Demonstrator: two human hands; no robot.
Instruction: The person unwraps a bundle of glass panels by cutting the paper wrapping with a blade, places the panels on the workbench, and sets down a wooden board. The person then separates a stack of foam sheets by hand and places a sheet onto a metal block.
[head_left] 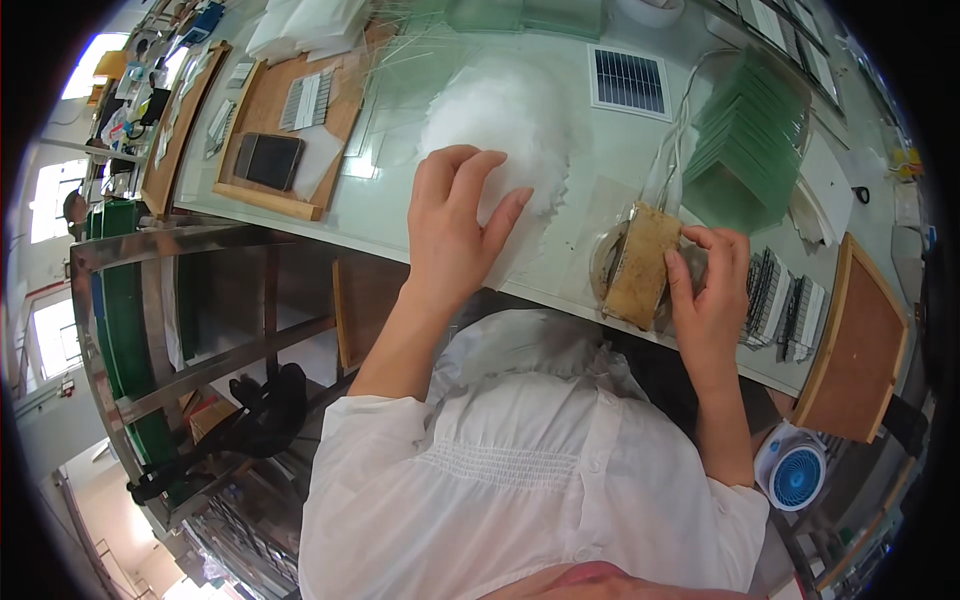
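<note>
My left hand (452,215) is over a pile of white, thin, sheet-like pieces (500,110) on the light table. Its thumb and index finger are apart, and nothing shows between them. On the right, a yellowish-brown spongy block (640,265) lies near the front edge, partly over a round clear thing (604,262). My right hand (712,280) is beside the block's right edge, fingers half bent, thumb and index tips at that edge with a small gap between them. Its other fingers are curled and partly hidden.
Green glass sheets (745,150) stand fanned at the right, near white cables (675,140) and a small dark panel (630,82). Striped strips (785,305) and a wooden-framed board (855,345) lie nearer me. A wooden tray (318,206) holds a phone (268,162) at left.
</note>
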